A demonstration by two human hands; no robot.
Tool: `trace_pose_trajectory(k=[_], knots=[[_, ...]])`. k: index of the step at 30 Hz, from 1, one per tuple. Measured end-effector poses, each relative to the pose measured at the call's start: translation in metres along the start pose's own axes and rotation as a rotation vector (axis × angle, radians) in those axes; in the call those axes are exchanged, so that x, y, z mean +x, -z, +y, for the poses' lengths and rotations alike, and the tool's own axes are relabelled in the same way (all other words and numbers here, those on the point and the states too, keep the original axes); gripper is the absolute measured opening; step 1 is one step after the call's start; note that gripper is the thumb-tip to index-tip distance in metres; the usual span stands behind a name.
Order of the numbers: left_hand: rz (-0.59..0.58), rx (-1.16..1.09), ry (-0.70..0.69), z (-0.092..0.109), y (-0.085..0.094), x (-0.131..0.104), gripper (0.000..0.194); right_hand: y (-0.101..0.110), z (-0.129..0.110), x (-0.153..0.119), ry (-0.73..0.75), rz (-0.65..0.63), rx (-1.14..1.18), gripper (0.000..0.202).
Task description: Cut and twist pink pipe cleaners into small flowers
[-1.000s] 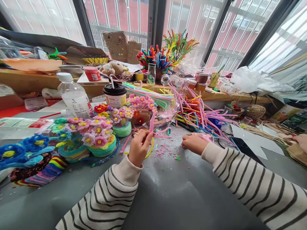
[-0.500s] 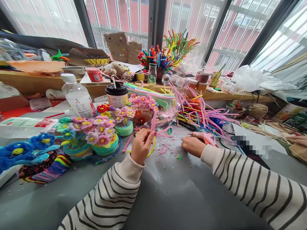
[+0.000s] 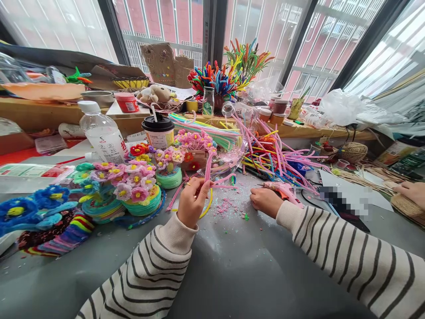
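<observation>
Pinched between the fingers of my left hand (image 3: pixel 193 198) are pink pipe cleaners (image 3: pixel 208 167), standing upright above the grey table (image 3: pixel 245 274). A yellow pipe cleaner (image 3: pixel 210 203) curves beside that hand. My right hand (image 3: pixel 266 200) rests on the table with curled fingers; whatever its fingertips hold, if anything, is too small to make out. Just behind it lies a pink glue gun (image 3: pixel 287 193). Pink clippings (image 3: pixel 225 207) and glitter are scattered between my hands. Pink pipe-cleaner flowers (image 3: pixel 137 179) on a round green base stand left of my left hand.
Blue flowers (image 3: pixel 20 210), a plastic bottle (image 3: pixel 102 137) and a lidded cup (image 3: pixel 158 133) stand on the left. A heap of pipe cleaners (image 3: pixel 275 155) lies behind my hands. At the right edge, another person's hand (image 3: pixel 411 191) touches a twine roll (image 3: pixel 407 207); a phone (image 3: pixel 345 210) lies nearer.
The view has shifted slightly, moving most things a little to the left. The other person's hand shows more at the right edge. My hands keep nearly the same pose.
</observation>
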State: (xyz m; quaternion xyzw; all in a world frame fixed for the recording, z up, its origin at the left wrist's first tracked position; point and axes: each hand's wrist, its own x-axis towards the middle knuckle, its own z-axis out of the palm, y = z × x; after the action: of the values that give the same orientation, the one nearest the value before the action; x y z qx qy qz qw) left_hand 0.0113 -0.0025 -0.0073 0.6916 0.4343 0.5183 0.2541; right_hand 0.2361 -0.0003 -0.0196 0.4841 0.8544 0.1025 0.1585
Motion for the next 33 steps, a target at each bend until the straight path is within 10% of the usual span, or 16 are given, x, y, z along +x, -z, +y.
trace_pose_trajectory(k=[33], knots=[[-0.024, -0.021, 0.038, 0.004, 0.001, 0.000, 0.022, 0.006, 0.013, -0.011, -0.050, 0.055, 0.135, 0.022]])
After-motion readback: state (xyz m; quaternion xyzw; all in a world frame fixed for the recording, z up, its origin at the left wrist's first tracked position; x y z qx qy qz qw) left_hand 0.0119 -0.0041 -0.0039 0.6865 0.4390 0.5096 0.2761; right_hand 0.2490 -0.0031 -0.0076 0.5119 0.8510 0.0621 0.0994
